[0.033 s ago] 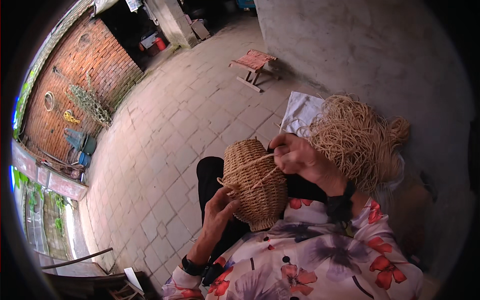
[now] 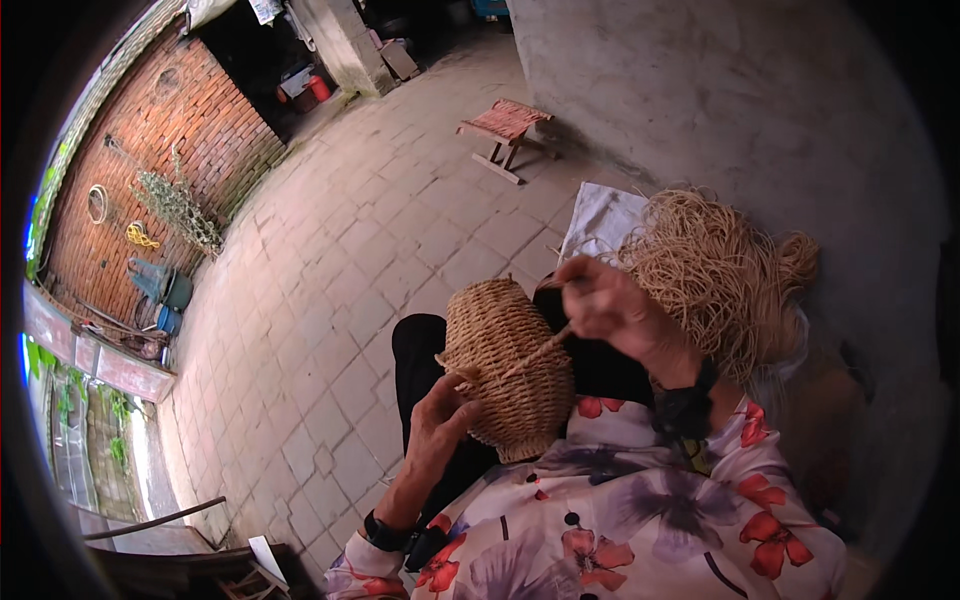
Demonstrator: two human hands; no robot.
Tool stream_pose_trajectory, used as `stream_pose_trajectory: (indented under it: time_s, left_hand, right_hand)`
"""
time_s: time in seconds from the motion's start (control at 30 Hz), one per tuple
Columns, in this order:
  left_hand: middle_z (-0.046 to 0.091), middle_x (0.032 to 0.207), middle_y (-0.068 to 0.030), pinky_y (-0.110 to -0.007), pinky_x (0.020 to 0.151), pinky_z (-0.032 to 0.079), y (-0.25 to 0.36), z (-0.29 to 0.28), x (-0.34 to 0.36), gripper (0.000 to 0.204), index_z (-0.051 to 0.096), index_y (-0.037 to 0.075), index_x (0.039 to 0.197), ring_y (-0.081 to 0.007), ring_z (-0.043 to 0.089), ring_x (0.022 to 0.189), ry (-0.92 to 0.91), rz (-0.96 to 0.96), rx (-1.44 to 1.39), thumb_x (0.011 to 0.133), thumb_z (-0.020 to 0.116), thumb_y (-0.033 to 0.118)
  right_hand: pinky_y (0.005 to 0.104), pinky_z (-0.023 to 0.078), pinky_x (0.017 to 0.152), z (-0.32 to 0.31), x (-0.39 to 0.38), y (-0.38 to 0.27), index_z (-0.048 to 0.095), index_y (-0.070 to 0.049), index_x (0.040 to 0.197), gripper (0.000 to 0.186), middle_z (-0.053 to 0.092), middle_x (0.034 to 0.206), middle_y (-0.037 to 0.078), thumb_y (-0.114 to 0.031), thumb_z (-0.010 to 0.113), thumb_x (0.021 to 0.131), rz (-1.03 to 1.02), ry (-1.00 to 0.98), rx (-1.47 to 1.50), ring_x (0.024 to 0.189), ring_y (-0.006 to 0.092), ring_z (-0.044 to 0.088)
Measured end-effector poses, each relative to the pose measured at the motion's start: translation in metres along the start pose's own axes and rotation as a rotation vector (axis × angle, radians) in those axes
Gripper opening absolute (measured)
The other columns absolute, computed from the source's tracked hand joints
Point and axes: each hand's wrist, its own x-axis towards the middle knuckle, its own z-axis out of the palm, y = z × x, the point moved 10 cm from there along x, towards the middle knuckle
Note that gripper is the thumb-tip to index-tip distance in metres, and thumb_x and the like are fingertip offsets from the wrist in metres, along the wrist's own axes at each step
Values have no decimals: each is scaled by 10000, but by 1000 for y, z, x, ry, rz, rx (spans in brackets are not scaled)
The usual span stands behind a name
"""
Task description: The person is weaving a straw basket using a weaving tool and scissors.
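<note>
Straw-tan woven basket (image 2: 515, 385) at the lap (image 2: 418, 350), left hand (image 2: 438, 418) gripping its side! Right hand (image 2: 606, 306), curled, blurred, beside a cord (image 2: 540, 352); whether gripping, I can't tell.

A low stool (image 2: 507, 120) stands on grey paving (image 2: 340, 270).

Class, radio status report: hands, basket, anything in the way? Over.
Left fingers at left side of woven basket. Right fingers off its right side, blurred, hold unclear. Cord slanting across basket; nothing visibly in the way.
</note>
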Motion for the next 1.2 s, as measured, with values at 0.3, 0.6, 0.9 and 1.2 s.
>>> stream_pose_trajectory:
  time_s: [0.3, 0.6, 0.9, 1.2]
  left_hand:
    - [565, 810, 17, -238, 610, 427, 5, -21, 1, 280, 600, 57, 1154, -64, 509, 692, 312, 182, 59, 909, 700, 148]
    - [587, 1069, -117, -404, 824, 452, 88, 57, 12, 249, 720, 84, 963, -287, 536, 909, 82, 596, 980, 723, 781, 112]
    - [608, 932, -50, -376, 702, 436, 76, 59, -17, 303, 729, 128, 912, -254, 561, 803, -25, 830, 838, 637, 778, 11]
    - [595, 892, -59, -366, 652, 451, 72, 51, -29, 363, 728, 118, 918, -254, 555, 770, 21, 879, 821, 587, 761, -29]
  right_hand:
    - [224, 395, 500, -239, -169, -161, 630, -44, 1096, 432, 576, 746, 15, -455, 593, 965, -176, 1045, -732, 560, 65, 471]
    - [336, 462, 594, -141, -103, -75, 641, -17, 875, 173, 616, 762, 73, -179, 626, 935, -257, 734, -1382, 644, 179, 578]
    - [376, 517, 686, 22, -28, 10, 616, -47, 830, 102, 626, 800, 97, -76, 712, 814, -399, 34, -1276, 754, 279, 643]
    - [389, 542, 683, 62, -14, 23, 577, -38, 816, 117, 615, 790, 101, -79, 681, 782, -401, -92, -1755, 752, 284, 654]
